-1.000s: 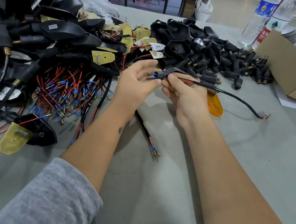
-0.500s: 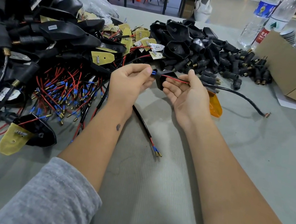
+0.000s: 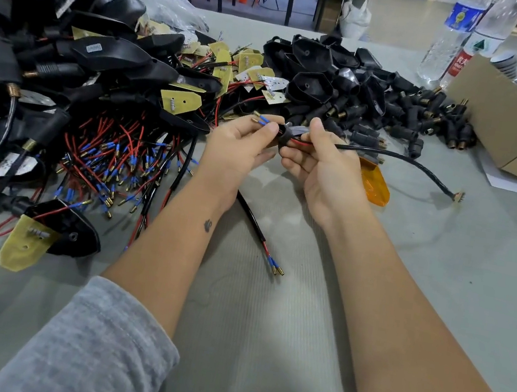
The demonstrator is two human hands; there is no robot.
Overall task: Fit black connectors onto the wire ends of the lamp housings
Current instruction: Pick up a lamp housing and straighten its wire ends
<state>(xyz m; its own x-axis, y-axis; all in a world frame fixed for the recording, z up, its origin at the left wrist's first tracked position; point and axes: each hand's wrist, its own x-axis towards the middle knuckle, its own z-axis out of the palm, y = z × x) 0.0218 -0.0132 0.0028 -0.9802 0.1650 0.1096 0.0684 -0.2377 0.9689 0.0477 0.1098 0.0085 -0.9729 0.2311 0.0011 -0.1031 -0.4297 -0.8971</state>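
Observation:
My left hand (image 3: 241,146) pinches the blue-sleeved, brass-tipped wire ends (image 3: 260,119), which stick out up and to the left of its fingertips. Just right of them my right hand (image 3: 325,169) holds a small black connector (image 3: 288,136) with the red wire running through it. A black cable (image 3: 416,164) leads from my right hand out to the right, ending in a bare copper tip. An orange lens (image 3: 374,186) lies behind my right hand. A heap of loose black connectors (image 3: 406,117) sits at the back right.
Black lamp housings with yellow boards and red wires (image 3: 107,146) pile up on the left. A second cable (image 3: 258,232) lies between my forearms. A cardboard box (image 3: 513,123) and two water bottles (image 3: 455,34) stand at the far right.
My left hand has pulled the wire ends leftward through the black connector, so the blue tips now poke out beyond its fingers. My right hand stayed on the connector.

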